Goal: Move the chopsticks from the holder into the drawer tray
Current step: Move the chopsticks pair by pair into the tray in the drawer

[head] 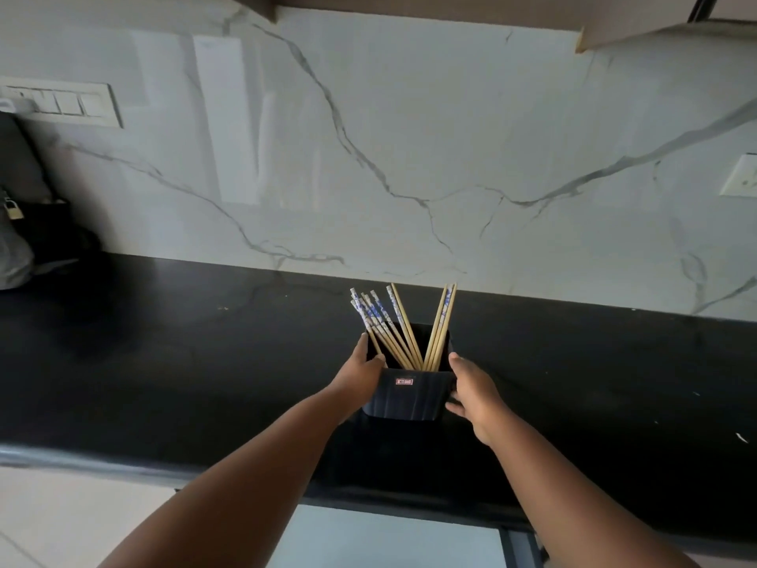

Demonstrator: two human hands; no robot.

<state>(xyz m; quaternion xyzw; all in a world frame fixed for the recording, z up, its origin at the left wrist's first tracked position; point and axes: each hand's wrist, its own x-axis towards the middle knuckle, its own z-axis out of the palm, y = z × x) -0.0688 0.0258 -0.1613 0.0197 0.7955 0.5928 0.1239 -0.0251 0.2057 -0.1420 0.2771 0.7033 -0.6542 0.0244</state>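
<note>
We have both hands on one black holder point(403, 397) that stands on the black bench point(164, 342), near the front edge and well short of the marbled wall point(409, 137). Our left hand point(360, 377) presses flat against the holder's left side, the fingers reaching up to its rim; our right hand point(475, 391) cups the right side, the thumb at the rim and the fingers curled round the wall. Neither hand touches a stick; both are closed on the holder only.

The chopsticks point(393, 327) all stand inside the holder, fanned out above the rim in two bunches. We count about seven or eight leaning left and three leaning right, so ten or eleven in all; the sticks overlap low down, and we cannot give an exact number. Their lower parts are plain wood, and most tops show a blue and white pattern. One small red and white label point(404, 381) sits on the holder's near face.

On the wall we see one switch plate point(61, 104) at the left and one socket plate point(741, 176) at the right edge. At the far left of the bench lies a dark bag point(24, 223) with one small padlock point(14, 211) on it
</note>
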